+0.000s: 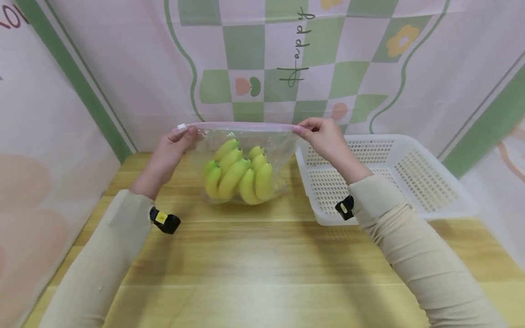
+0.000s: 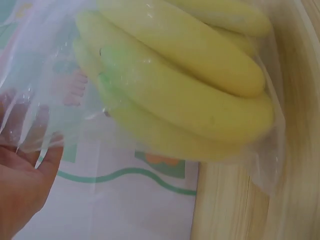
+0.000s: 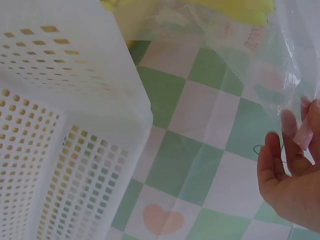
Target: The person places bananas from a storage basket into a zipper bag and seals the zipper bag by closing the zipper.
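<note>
A clear zip bag (image 1: 283,159) with a pink zip strip along its top hangs between both hands, the strip stretched nearly level. Inside lie several yellow bananas (image 1: 234,178) with greenish tips, also large in the left wrist view as bananas (image 2: 185,95). My left hand (image 1: 170,148) pinches the bag's top left corner, beside a white zip slider (image 1: 182,126). The top right corner is pinched between thumb and fingers of my right hand (image 1: 326,139); in the right wrist view this hand (image 3: 295,170) has the pink strip end between its fingers.
A white perforated plastic basket (image 1: 422,216) stands on the right of the wooden table (image 1: 246,264), under the right forearm. Behind the table hangs a checked cloth (image 1: 283,45) with printed lettering. Each wrist wears a small black camera (image 1: 166,222).
</note>
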The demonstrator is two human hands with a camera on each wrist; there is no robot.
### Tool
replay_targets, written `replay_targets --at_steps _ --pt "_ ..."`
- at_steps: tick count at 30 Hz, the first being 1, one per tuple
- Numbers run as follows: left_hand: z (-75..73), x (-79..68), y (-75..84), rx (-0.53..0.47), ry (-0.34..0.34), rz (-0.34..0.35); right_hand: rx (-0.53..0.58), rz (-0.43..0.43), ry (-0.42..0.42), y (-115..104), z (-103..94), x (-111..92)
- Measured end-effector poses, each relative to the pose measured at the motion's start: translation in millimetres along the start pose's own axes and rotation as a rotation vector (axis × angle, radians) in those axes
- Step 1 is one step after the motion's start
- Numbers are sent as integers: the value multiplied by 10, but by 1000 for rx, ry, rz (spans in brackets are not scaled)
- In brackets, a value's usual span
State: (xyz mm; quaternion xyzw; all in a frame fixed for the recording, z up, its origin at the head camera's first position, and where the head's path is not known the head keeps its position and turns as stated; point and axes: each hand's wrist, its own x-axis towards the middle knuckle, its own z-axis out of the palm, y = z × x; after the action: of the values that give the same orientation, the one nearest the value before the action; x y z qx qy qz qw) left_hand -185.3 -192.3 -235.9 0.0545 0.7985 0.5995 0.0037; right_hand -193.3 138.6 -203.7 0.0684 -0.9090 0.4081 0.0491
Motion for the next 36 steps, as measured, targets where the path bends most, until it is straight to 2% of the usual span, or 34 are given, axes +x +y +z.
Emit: replay_targets --at_steps 8,12,23,29,32,36 --pt "91 37 43 -239 55 62 13 37 -106 -65 -112 56" --pt "145 53 78 -286 53 56 0 51 -119 -93 -169 76" --pt "230 89 62 -301 15 -22 -116 87 -80 -28 -192 91" --pt "270 78 59 -290 5 -12 -172 72 -151 -10 -224 95" --pt "291 65 81 -282 11 5 -182 65 -162 -66 -237 109" --pt "321 54 116 -242 24 12 -192 61 -112 -243 -206 128"
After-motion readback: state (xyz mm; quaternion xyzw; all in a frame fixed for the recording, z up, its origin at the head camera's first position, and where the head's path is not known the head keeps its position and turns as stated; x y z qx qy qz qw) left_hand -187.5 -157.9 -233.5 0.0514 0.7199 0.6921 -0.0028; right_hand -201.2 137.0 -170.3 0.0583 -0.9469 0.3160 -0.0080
